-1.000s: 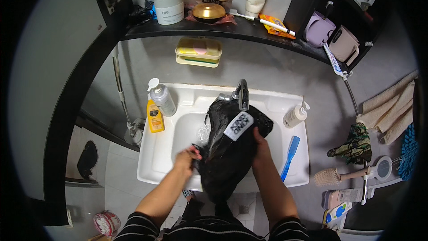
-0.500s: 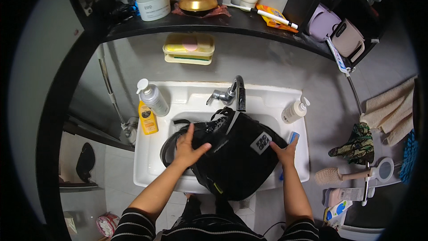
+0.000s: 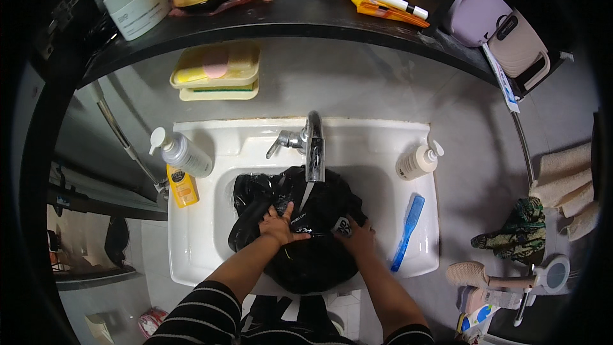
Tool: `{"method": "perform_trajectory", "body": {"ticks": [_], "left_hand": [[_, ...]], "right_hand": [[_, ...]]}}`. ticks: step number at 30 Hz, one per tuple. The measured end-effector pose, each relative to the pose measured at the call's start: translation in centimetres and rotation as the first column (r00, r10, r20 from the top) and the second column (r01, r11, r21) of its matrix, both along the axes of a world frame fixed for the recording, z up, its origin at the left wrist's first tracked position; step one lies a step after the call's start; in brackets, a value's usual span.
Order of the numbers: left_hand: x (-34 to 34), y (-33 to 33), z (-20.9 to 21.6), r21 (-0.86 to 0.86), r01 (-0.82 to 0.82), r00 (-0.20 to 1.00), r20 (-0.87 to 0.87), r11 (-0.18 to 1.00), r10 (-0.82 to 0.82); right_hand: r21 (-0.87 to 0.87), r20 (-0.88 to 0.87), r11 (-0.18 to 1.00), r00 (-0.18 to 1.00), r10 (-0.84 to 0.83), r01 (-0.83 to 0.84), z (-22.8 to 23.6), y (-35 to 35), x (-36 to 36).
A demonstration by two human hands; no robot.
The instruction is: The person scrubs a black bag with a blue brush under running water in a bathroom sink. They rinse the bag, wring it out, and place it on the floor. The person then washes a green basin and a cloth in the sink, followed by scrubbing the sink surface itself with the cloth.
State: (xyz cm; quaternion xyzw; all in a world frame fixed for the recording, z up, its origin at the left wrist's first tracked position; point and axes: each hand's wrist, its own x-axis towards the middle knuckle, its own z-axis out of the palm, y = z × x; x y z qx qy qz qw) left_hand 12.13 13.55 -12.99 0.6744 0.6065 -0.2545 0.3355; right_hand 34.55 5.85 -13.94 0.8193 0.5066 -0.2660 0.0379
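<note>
- Head view, with the bag as the clock's centre: the black bag point(image 3: 311, 268) lies in the glossy white sink point(image 3: 185, 259), its soft fabric crumpled toward 12 o'clock and bulging smooth and round at 6, with a wet shine in places.
- The left hand point(image 3: 279, 227) rests on the bag's upper face, its grip open, fingers spread flat against the material.
- The right hand point(image 3: 357, 239) touches the bag beside a pale patch point(image 3: 343, 224); its fingers are partly hidden, so I cannot tell whether its grip closes on the fabric.
- At 12 o'clock, a curved chrome faucet point(image 3: 315, 161) sends a thin stream of water point(image 3: 306, 197) onto the bag.
- At 10 o'clock, a cylindrical pump bottle point(image 3: 189, 156) touches a flat yellow bottle point(image 3: 182, 186).
- At 2, a cream pump bottle point(image 3: 416, 162); at 3, a long blue plastic brush point(image 3: 410, 225) on the rim.
</note>
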Motion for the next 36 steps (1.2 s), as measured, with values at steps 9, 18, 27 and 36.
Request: {"method": "perform_trajectory", "body": {"ticks": [9, 18, 27, 36], "left_hand": [[0.6, 1.8, 0.6, -0.028, 0.020, 1.000, -0.012, 0.999, -0.020], [-4.8, 5.1, 11.2, 0.621, 0.124, 0.945, 0.164, 0.774, -0.283], [-10.4, -0.6, 11.4, 0.816, -0.098, 0.535, 0.526, 0.570, -0.661], [-7.7, 0.0, 8.8, 0.638, 0.187, 0.806, 0.335, 0.747, -0.488]], "right_hand": [[0.232, 0.038, 0.966, 0.993, 0.108, -0.114, -0.8, 0.5, 0.3], [0.507, 0.540, 0.285, 0.557, 0.631, -0.813, 16.6, 1.8, -0.2], [0.436, 0.709, -0.155, 0.233, 0.665, -0.886, 20.4, 2.3, 2.7], [0.548, 0.062, 0.559, 0.697, 0.714, -0.622, 12.3, 1.6, 1.4]]}}
